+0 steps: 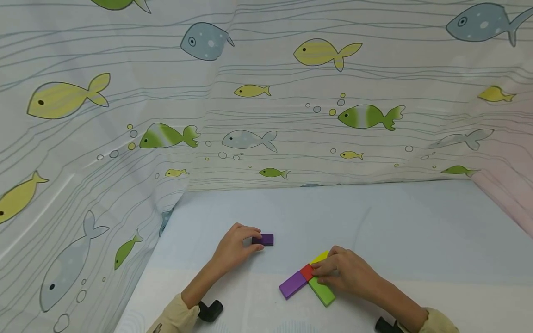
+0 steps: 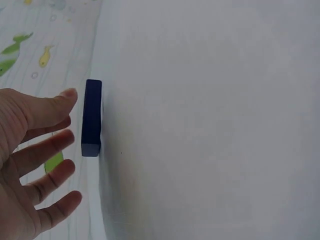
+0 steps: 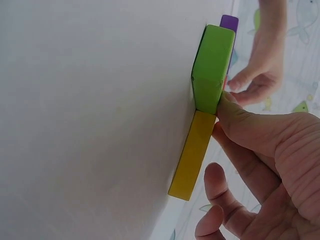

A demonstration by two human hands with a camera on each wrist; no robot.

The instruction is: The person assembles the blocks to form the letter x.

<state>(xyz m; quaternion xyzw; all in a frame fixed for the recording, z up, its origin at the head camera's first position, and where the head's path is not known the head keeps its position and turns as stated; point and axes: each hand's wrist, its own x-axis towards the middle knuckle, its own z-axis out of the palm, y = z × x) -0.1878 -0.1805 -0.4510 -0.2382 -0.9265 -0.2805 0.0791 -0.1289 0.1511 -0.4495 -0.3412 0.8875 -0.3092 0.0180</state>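
My left hand (image 1: pixel 234 246) curves around the left end of a dark purple block (image 1: pixel 268 239) on the table. In the left wrist view, the parted fingers of that hand (image 2: pixel 35 165) stand just short of the dark block (image 2: pixel 92 117). My right hand (image 1: pixel 351 272) has its thumb and forefinger on a group of touching blocks, at the join of red (image 1: pixel 306 272), yellow (image 1: pixel 319 257) and green (image 1: pixel 322 292). A purple block (image 1: pixel 293 284) continues the row to the left of the red one. The right wrist view shows the green (image 3: pixel 213 67) and yellow (image 3: pixel 193 156) blocks meeting below the fingertips.
The blocks lie on a pale cloth-covered table (image 1: pixel 233 208). A fish-patterned curtain (image 1: pixel 291 106) rises along the back and the left side. Black wrist-worn devices (image 1: pixel 211 311) sit by both sleeves (image 1: pixel 179 317).
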